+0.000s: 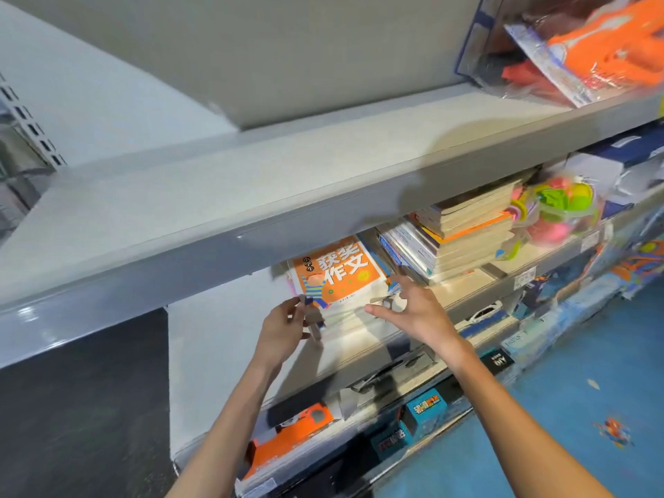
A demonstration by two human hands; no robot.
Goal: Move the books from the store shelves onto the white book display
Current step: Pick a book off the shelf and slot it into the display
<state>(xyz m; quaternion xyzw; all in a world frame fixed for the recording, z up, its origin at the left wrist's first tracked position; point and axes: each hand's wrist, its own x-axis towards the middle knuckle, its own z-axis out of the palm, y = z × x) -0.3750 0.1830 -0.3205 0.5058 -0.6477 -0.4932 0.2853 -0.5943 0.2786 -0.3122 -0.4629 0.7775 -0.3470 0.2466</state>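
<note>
Two bare hands reach under a grey metal shelf (251, 210) toward a stack of thin books topped by an orange-and-white paperback with large white Chinese characters (336, 271). The right hand (413, 310) has its fingers spread wide and straight, thumb pointing left along the stack's near edge, fingertips just at the top book's right corner; whether they touch it is lost in motion blur. The left hand (284, 328) sits at the stack's left near corner with fingers loosely bent and fairly close together, holding nothing that can be made out (their dark shadows fall on the white shelf board (215, 336) beside them). Both forearms run down to the bottom of the view.

This stack lies flat on the white shelf board, at its left end. Just to its right stands a taller pile of mixed books with cream page edges and an orange cover in the middle (463, 231), and beyond that a clear bag of pink and green plastic toys (560, 210). On the shelf above, at far right, lies an orange toy in clear packaging (593, 48). Lower shelves hold orange and teal boxed goods (424, 411), above a blue floor (575, 389).
</note>
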